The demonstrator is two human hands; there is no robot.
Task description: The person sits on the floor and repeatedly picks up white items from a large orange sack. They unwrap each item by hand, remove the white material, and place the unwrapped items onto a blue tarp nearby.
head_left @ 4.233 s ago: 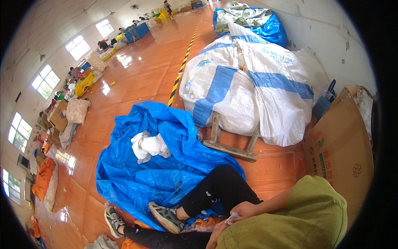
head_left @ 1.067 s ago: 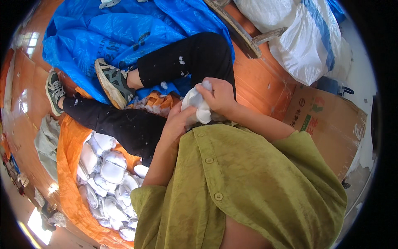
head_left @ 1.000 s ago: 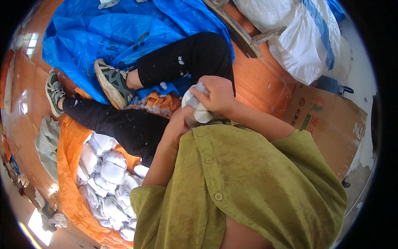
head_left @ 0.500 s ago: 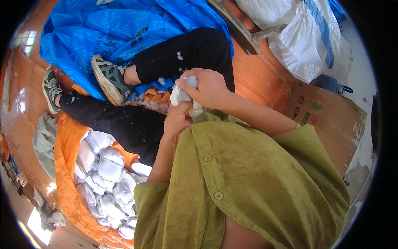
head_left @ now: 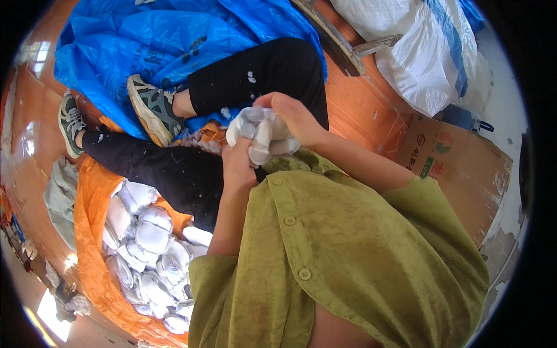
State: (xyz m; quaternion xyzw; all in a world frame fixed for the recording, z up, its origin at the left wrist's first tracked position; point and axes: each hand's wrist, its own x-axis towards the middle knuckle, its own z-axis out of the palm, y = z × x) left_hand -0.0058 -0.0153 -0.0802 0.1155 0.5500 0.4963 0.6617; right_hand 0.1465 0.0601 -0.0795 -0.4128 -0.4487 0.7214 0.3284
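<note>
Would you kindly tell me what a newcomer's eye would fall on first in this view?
Probably the crumpled bright blue plastic spread across the upper left. Close behind comes the orange sack at the lower left, filled with white padded pieces. Near the centre, the left hand grips a soft white bundle, with the right hand against its upper right side.

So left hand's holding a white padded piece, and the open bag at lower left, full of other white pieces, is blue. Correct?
Bag colour's wrong: the head view shows the open bag at lower left, full of other white pieces, is orange. The left hand is holding a white padded piece.
</note>
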